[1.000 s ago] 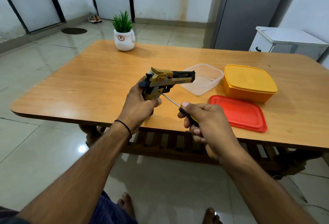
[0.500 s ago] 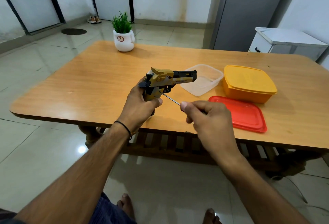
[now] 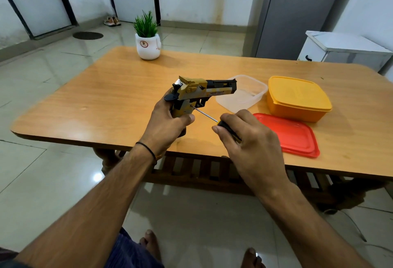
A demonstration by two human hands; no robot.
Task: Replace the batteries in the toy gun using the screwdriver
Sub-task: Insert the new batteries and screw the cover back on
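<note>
A yellow and black toy gun [image 3: 202, 90] is held above the wooden table [image 3: 106, 101], barrel pointing right. My left hand [image 3: 168, 127] grips its handle from the left and below. My right hand [image 3: 248, 140] grips the black and yellow handle of a screwdriver [image 3: 212, 118]. The thin metal shaft runs up and left, and its tip sits against the side of the gun's grip just above my left thumb. No batteries are visible.
A clear plastic container [image 3: 244, 95] stands just behind the gun, a closed orange box [image 3: 297, 99] to its right, a red lid [image 3: 289, 133] flat in front. A potted plant [image 3: 147, 40] stands at the table's far edge. My bare feet show below.
My right hand has turned around the screwdriver handle, from knuckles down to palm down. The gun and my left hand have stayed almost still, with the tip kept at the grip.
</note>
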